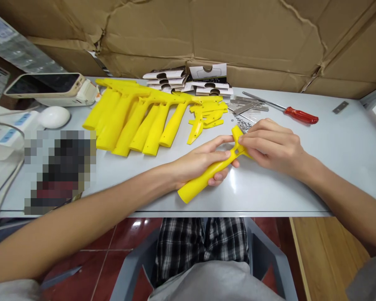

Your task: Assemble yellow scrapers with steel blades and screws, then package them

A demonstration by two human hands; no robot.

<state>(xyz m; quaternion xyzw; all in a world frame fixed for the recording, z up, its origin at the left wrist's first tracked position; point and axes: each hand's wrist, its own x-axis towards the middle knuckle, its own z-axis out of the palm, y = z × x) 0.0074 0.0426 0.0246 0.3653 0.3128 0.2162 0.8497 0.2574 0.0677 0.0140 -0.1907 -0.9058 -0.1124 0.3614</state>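
My left hand is wrapped round the grip of a yellow plastic scraper handle, which lies tilted across the palm with its wide T-shaped head pointing away to the right. At that head, my right hand has its fingers bent and pressed together against the plastic; whether a small part sits under the fingertips is hidden. Just beyond the fingers lies a pile of small screws. Flat metal blades are heaped behind the screws. To the left, smaller yellow plastic pieces lie in a loose pile.
Several more yellow handles lie in a row at left centre. A red-handled screwdriver and a small metal plate are at right. Folded cards stand against the cardboard. A phone and a power strip occupy the left.
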